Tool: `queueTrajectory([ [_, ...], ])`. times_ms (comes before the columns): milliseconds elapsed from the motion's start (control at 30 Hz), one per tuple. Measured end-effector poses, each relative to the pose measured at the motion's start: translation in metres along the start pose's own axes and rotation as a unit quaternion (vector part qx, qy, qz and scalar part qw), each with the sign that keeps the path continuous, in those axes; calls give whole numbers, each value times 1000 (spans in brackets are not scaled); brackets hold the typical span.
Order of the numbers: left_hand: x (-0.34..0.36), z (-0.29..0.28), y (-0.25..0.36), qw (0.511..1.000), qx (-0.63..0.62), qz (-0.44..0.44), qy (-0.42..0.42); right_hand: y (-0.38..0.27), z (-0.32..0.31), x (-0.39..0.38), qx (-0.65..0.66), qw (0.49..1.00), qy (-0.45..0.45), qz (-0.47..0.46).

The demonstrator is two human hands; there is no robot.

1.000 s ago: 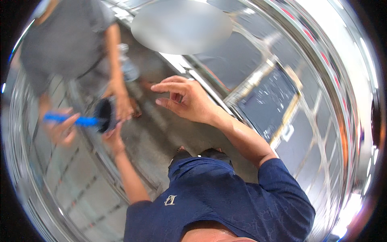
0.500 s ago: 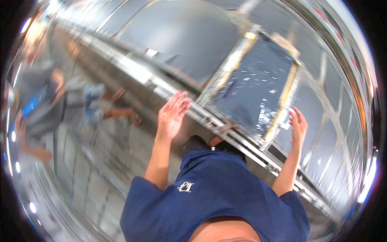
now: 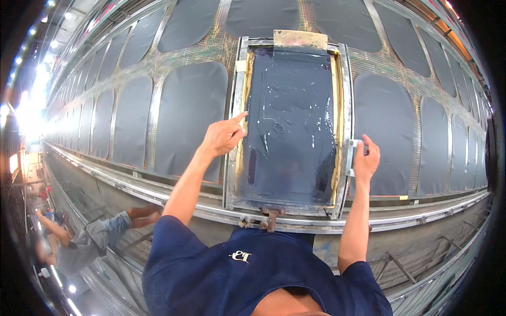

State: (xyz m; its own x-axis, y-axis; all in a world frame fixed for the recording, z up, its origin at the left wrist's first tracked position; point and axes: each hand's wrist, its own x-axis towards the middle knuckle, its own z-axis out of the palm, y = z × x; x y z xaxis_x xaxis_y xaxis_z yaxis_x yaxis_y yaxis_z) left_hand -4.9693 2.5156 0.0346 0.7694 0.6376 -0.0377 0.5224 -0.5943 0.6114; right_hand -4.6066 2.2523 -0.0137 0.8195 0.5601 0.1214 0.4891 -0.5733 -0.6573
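A screen-printing frame (image 3: 346, 105) with metal sides lies on the long table in front of me, its mesh covered in wet, dark grey ink (image 3: 290, 131). At its far end rests a squeegee (image 3: 300, 39) with a beige handle. My left hand (image 3: 222, 136) is over the frame's left side, index finger stretched toward the ink's edge and the other fingers loosely bent; whether it touches is unclear. Beside the frame's right side, next to a small pale bracket (image 3: 351, 157), is my right hand (image 3: 367, 160), fingers curved and apart. Neither hand visibly holds anything.
Rows of dark rounded panels (image 3: 192, 116) lie on the table on both sides. A metal rail (image 3: 421, 215) runs along its near edge, with a rusty clamp (image 3: 271, 220) at the frame's near end. Another person (image 3: 89, 239) is in the aisle at lower left.
The view has turned, so the frame now stands upright ahead of me. My left hand has come from beyond the table's near edge to the frame's left side; my right stays near its right side.
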Motion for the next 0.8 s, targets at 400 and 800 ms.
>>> queueTrajectory([
  [400,37,-50,-46,932,319,96,-145,21,36,-3,10,997,16,73],
  [800,375,-21,-13,940,212,245,105,-27,-17,4,78,983,2,163],
])
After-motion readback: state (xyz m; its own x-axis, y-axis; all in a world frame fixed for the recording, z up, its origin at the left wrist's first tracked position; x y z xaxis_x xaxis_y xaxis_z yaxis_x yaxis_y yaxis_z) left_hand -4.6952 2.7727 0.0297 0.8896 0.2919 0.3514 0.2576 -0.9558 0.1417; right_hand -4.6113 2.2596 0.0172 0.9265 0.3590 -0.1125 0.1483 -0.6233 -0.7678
